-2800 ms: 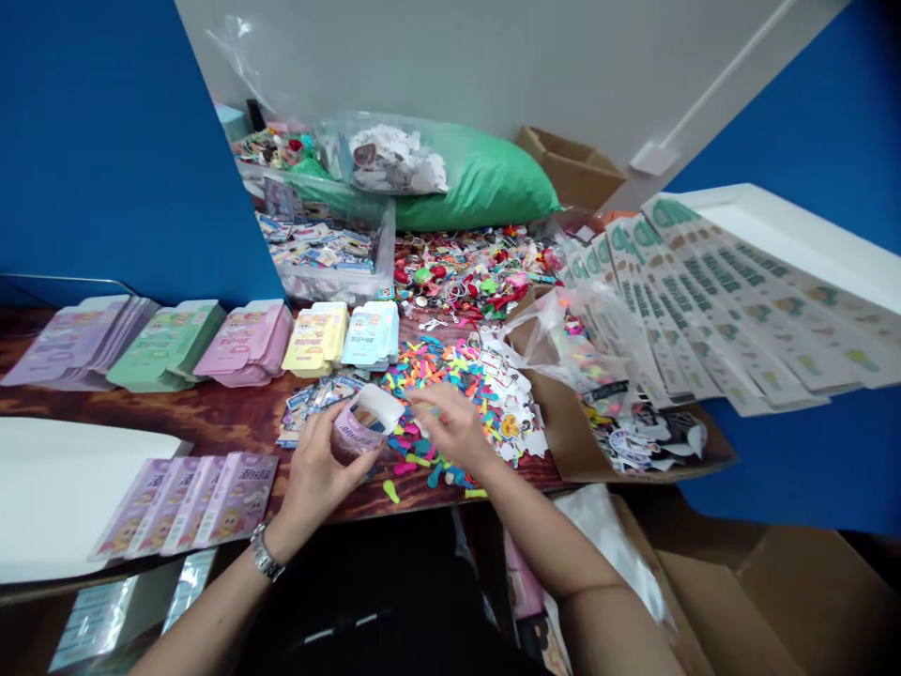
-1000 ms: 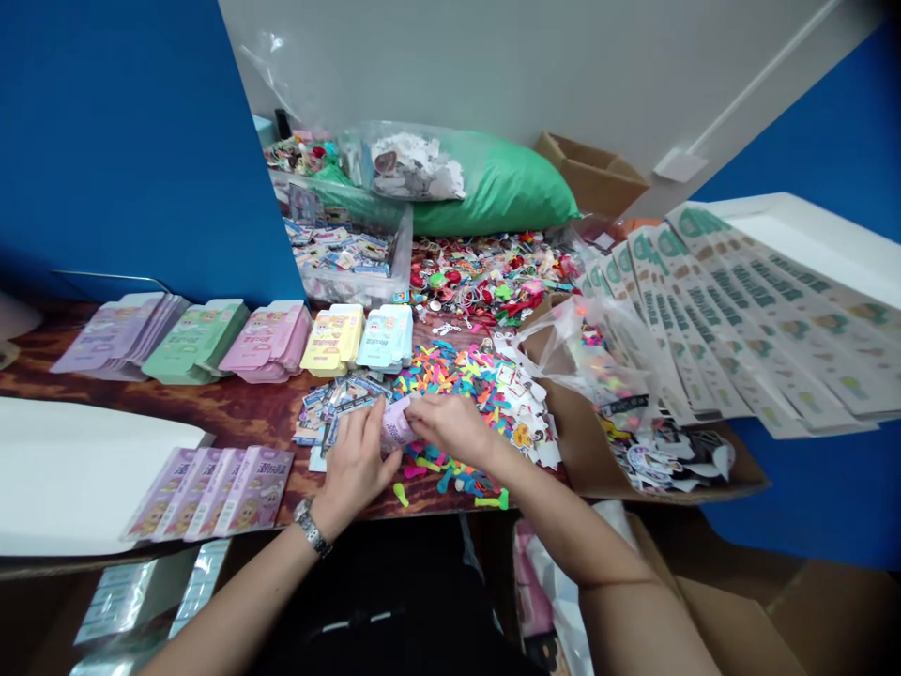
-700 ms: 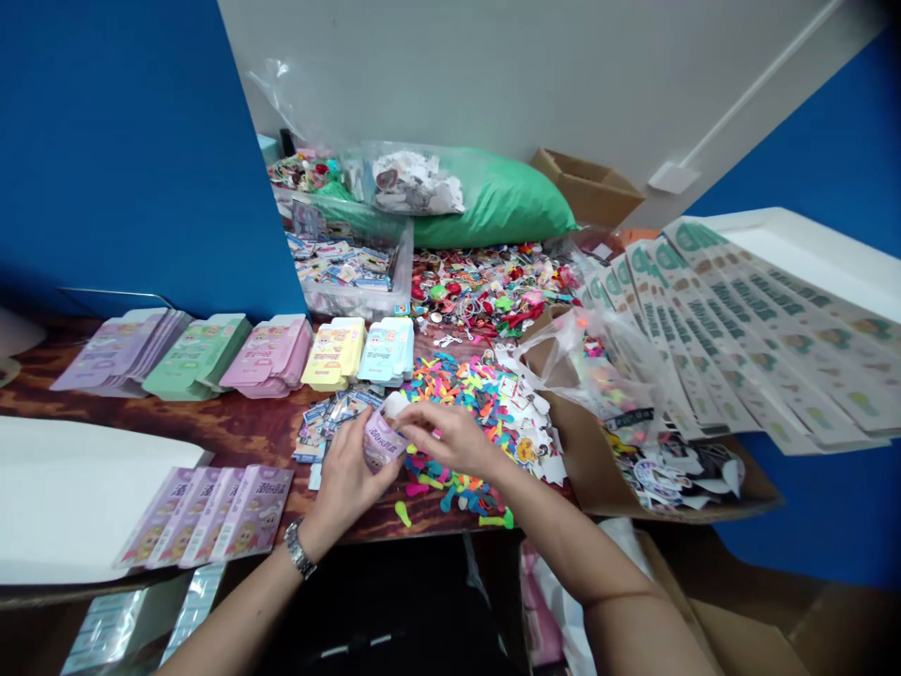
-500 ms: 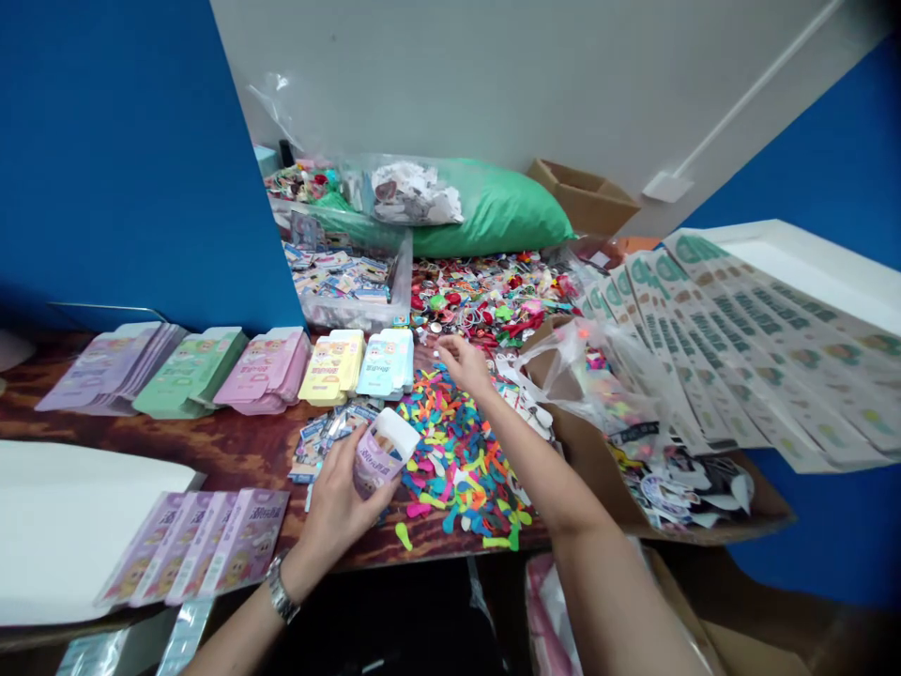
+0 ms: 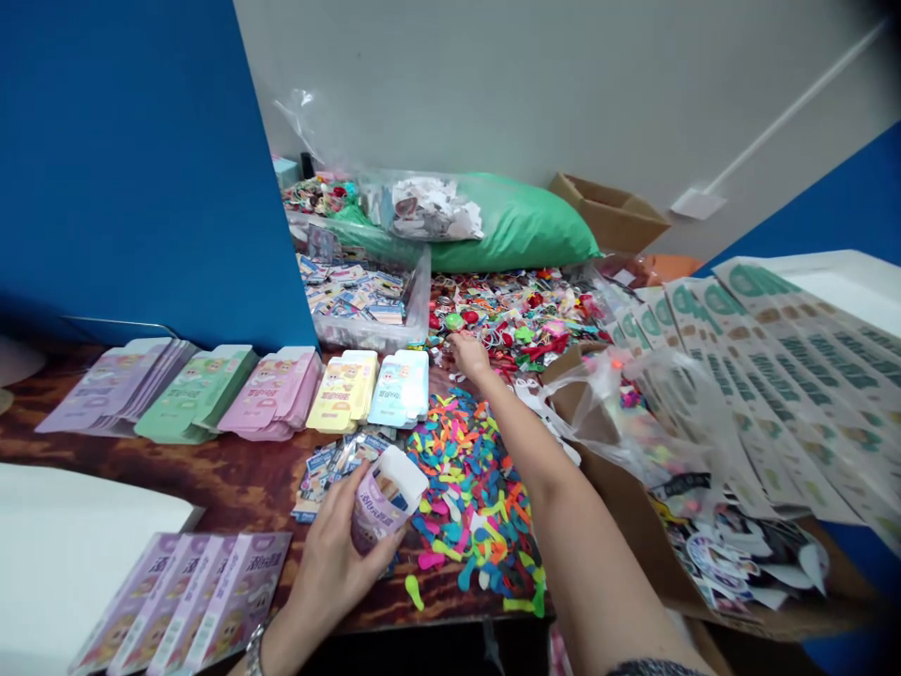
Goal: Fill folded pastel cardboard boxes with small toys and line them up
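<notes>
My left hand [image 5: 330,554] is wrapped round a small purple cardboard box [image 5: 376,512]. Its white top flap stands open, and cards or packets show inside. Farther off, my right hand [image 5: 468,355] is at the near edge of a heap of small colourful trinkets [image 5: 521,314], its fingers drawn together; whatever they grip is too small to make out. Below my right forearm spreads a pile of bright uninflated balloons [image 5: 471,488]. Small printed packets [image 5: 324,474] lie just behind the purple box.
Flattened purple, green, pink, yellow and blue boxes [image 5: 398,390] stand in stacks along the back left. Several filled purple boxes [image 5: 236,601] lean at the front left. A clear bin [image 5: 415,310] and green sack [image 5: 527,235] are behind; a sticker carton [image 5: 633,526] is at right.
My right hand has moved away from me, from above the balloons' far edge to the trinket heap. My left hand still holds the purple box. The camera view has shifted slightly.
</notes>
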### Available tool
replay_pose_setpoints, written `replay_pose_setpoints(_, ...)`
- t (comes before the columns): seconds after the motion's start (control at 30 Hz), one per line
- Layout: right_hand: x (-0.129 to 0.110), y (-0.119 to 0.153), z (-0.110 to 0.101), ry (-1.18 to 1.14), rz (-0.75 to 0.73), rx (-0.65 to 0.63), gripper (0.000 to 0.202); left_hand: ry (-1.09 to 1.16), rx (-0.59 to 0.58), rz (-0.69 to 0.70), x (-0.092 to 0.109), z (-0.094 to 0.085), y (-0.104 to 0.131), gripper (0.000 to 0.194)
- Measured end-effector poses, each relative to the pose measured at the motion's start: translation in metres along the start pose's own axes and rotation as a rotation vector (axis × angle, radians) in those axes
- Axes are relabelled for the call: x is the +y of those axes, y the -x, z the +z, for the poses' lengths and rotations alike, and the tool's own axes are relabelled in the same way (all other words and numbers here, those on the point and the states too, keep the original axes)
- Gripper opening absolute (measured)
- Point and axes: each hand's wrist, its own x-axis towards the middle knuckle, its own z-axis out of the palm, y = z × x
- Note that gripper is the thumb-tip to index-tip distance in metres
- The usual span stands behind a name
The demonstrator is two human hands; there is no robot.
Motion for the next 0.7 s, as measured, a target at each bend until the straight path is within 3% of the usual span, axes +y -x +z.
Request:
replay_pose_setpoints(0.2,-0.014,0.004,-0.002,0.005,-0.131,-0.079,0.036,0.000,0.001,0.018,0.002,0.005,-0.002,0.071)
replay_pose_setpoints(0.33,-0.026,-0.003,-0.002,-0.014,-0.113,-0.097,0.033,-0.020,0.000,0.013,0.005,0.006,0.000,0.071)
replay_pose_setpoints(0.47,-0.028,0.003,-0.016,-0.054,-0.064,-0.073,0.028,-0.015,0.028,-0.003,0.005,0.004,-0.001,0.068)
replay_pose_setpoints(0.63,-0.040,0.060,-0.049,-0.197,-0.104,0.048,0.029,0.016,0.085,-0.054,0.002,0.004,-0.007,0.067)
replay_pose_setpoints(0.7,-0.055,0.097,-0.062,-0.424,-0.214,0.110,0.030,0.024,0.099,-0.069,0.002,0.005,-0.009,0.067)
